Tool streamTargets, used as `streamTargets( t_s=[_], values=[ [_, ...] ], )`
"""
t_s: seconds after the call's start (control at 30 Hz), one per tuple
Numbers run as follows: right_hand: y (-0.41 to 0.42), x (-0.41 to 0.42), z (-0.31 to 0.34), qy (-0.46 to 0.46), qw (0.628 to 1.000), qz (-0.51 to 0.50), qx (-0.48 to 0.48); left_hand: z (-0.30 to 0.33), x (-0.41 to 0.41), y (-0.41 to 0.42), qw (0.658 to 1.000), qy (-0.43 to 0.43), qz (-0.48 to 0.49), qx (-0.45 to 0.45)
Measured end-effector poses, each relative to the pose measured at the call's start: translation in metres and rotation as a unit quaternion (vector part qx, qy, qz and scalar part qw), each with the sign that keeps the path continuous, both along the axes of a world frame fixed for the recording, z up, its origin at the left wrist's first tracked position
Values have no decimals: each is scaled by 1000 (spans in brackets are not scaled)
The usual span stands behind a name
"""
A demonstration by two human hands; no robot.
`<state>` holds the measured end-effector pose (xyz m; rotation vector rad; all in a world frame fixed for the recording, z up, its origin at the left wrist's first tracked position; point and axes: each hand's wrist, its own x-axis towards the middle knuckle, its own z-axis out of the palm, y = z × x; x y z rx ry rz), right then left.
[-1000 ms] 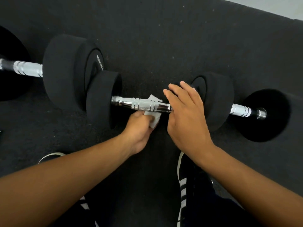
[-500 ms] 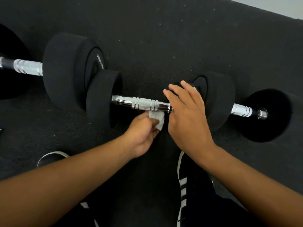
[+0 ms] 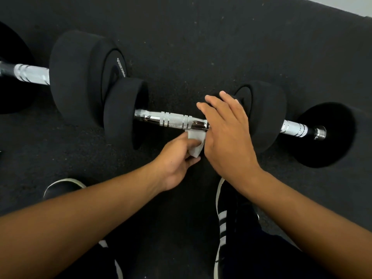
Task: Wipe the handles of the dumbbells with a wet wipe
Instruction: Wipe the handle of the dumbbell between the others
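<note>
A small black dumbbell lies across the middle of the mat, its chrome handle (image 3: 171, 119) running left to right between two black heads. My left hand (image 3: 179, 158) pinches a white wet wipe (image 3: 195, 141) just under the right end of that handle, the wipe's top edge touching the bar. My right hand (image 3: 227, 135) lies flat with fingers spread over the handle's right end and the right head, holding nothing. A bigger dumbbell with a chrome handle (image 3: 32, 74) sits at the left, and a third chrome handle (image 3: 296, 129) shows at the right.
The floor is black rubber mat (image 3: 201, 47), with a pale floor strip at the top right corner. My two dark shoes (image 3: 225, 218) with white stripes stand just below the hands. The large left dumbbell head (image 3: 80, 77) touches the small dumbbell's left head.
My left hand pulled the wipe down off the top of the handle and slid it right, toward the right hand. The right hand stayed on the dumbbell.
</note>
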<state>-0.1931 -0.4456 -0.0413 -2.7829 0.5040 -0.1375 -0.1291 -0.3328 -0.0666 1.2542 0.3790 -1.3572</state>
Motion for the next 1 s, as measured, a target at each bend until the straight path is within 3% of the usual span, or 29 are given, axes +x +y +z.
streamTargets(
  t_s=[0.33,0.5,0.63,0.87,1.0],
  values=[
    [-3,1,2,-10,1000,5,24,-6,-11,2,1000,16,-2,-13],
    [-6,2,3,-42,992,-29,116,-5,-1,-8,1000,-5,-29,-4],
    [-11,2,2,-44,990,-30,132,-1,2,-10,999,-17,-44,14],
    [-14,0,-4,-63,988,-28,137,28,-1,-8,981,-159,-79,77],
    [-16,-1,-7,-73,987,-27,142,49,21,-22,982,-176,-35,57]
  ],
)
